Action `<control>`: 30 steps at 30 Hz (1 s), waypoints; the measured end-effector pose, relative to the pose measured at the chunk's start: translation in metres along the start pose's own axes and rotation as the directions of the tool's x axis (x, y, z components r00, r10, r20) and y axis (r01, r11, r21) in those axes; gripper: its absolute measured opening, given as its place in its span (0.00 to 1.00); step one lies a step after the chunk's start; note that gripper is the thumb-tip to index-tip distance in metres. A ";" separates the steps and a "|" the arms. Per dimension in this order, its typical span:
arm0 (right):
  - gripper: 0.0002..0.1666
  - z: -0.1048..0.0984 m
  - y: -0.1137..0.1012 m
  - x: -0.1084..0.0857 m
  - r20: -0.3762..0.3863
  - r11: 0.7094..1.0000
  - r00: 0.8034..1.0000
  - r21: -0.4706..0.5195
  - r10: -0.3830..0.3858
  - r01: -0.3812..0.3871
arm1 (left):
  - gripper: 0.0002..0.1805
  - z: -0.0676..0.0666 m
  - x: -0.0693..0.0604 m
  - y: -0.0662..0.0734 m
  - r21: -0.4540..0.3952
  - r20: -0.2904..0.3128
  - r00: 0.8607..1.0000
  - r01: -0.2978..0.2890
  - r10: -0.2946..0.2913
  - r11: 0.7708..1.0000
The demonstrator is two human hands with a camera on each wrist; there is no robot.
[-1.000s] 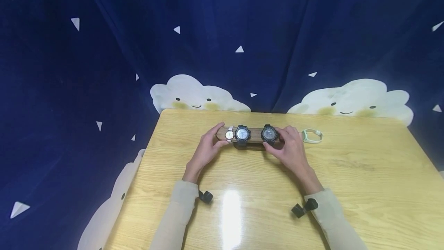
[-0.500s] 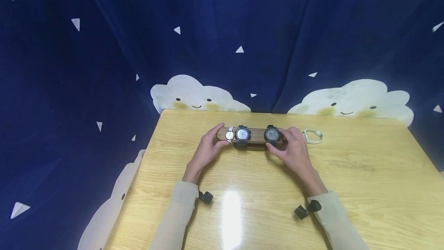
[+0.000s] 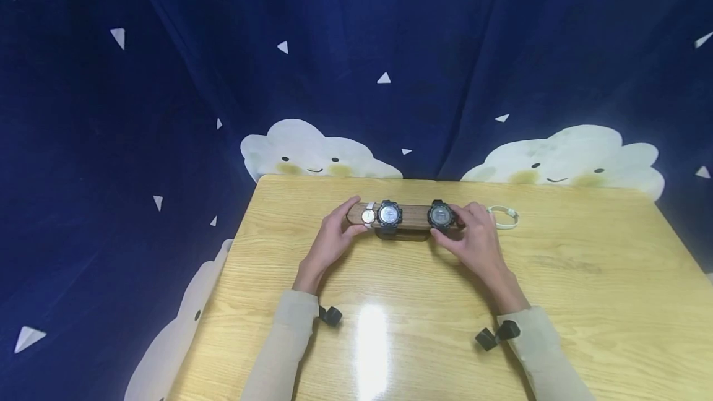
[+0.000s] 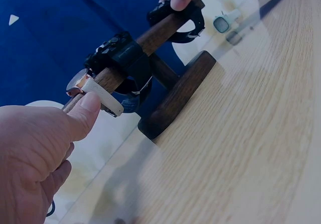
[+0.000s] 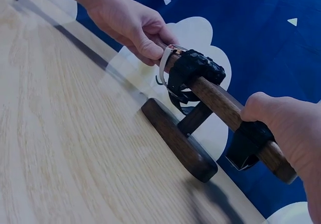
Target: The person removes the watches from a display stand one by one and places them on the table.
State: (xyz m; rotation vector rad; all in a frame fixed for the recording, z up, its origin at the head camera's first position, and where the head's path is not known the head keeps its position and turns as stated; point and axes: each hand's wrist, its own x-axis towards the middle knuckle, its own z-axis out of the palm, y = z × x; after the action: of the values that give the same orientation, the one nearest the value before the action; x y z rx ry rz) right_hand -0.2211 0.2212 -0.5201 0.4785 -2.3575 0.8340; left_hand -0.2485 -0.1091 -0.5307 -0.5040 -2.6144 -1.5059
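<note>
A dark wooden watch stand point(image 3: 414, 216) has a horizontal bar on a post and base point(image 4: 175, 96). Around the bar's left part are a small white-strapped watch point(image 3: 368, 216) and a black watch point(image 3: 389, 214). Another black watch point(image 3: 440, 215) is looped around the bar near its right end. My left hand point(image 3: 331, 240) grips the bar's left end, its thumb by the white strap in the left wrist view. With thumb and fingers, my right hand point(image 3: 478, 242) pinches the right black watch; the right wrist view shows the bar's end sticking out past its strap point(image 5: 246, 146).
On the wooden table point(image 3: 579, 265), a pale green-white watch point(image 3: 505, 217) lies just right of my right hand. Behind the table hangs a dark blue curtain point(image 3: 345, 30) with clouds and white triangles.
The right black watch has slid rightward along the bar with my right hand, widening the gap from the middle watch. My left hand has stayed at the left end.
</note>
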 end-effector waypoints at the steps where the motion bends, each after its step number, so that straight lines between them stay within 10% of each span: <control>1: 0.38 -0.001 0.000 0.000 0.002 1.000 1.000 0.000 0.001 -0.001 | 0.41 0.000 0.000 0.000 -0.003 0.000 1.000 0.001 -0.001 1.000; 30: 0.38 -0.014 0.016 0.002 0.008 0.999 1.000 0.035 -0.013 0.013 | 0.41 0.000 0.000 -0.003 -0.022 0.006 1.000 -0.019 0.019 1.000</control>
State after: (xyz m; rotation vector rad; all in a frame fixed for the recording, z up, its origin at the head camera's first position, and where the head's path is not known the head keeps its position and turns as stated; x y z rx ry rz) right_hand -0.2250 0.2423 -0.5173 0.5121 -2.3478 0.8698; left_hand -0.2498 -0.1101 -0.5333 -0.5344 -2.5935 -1.5310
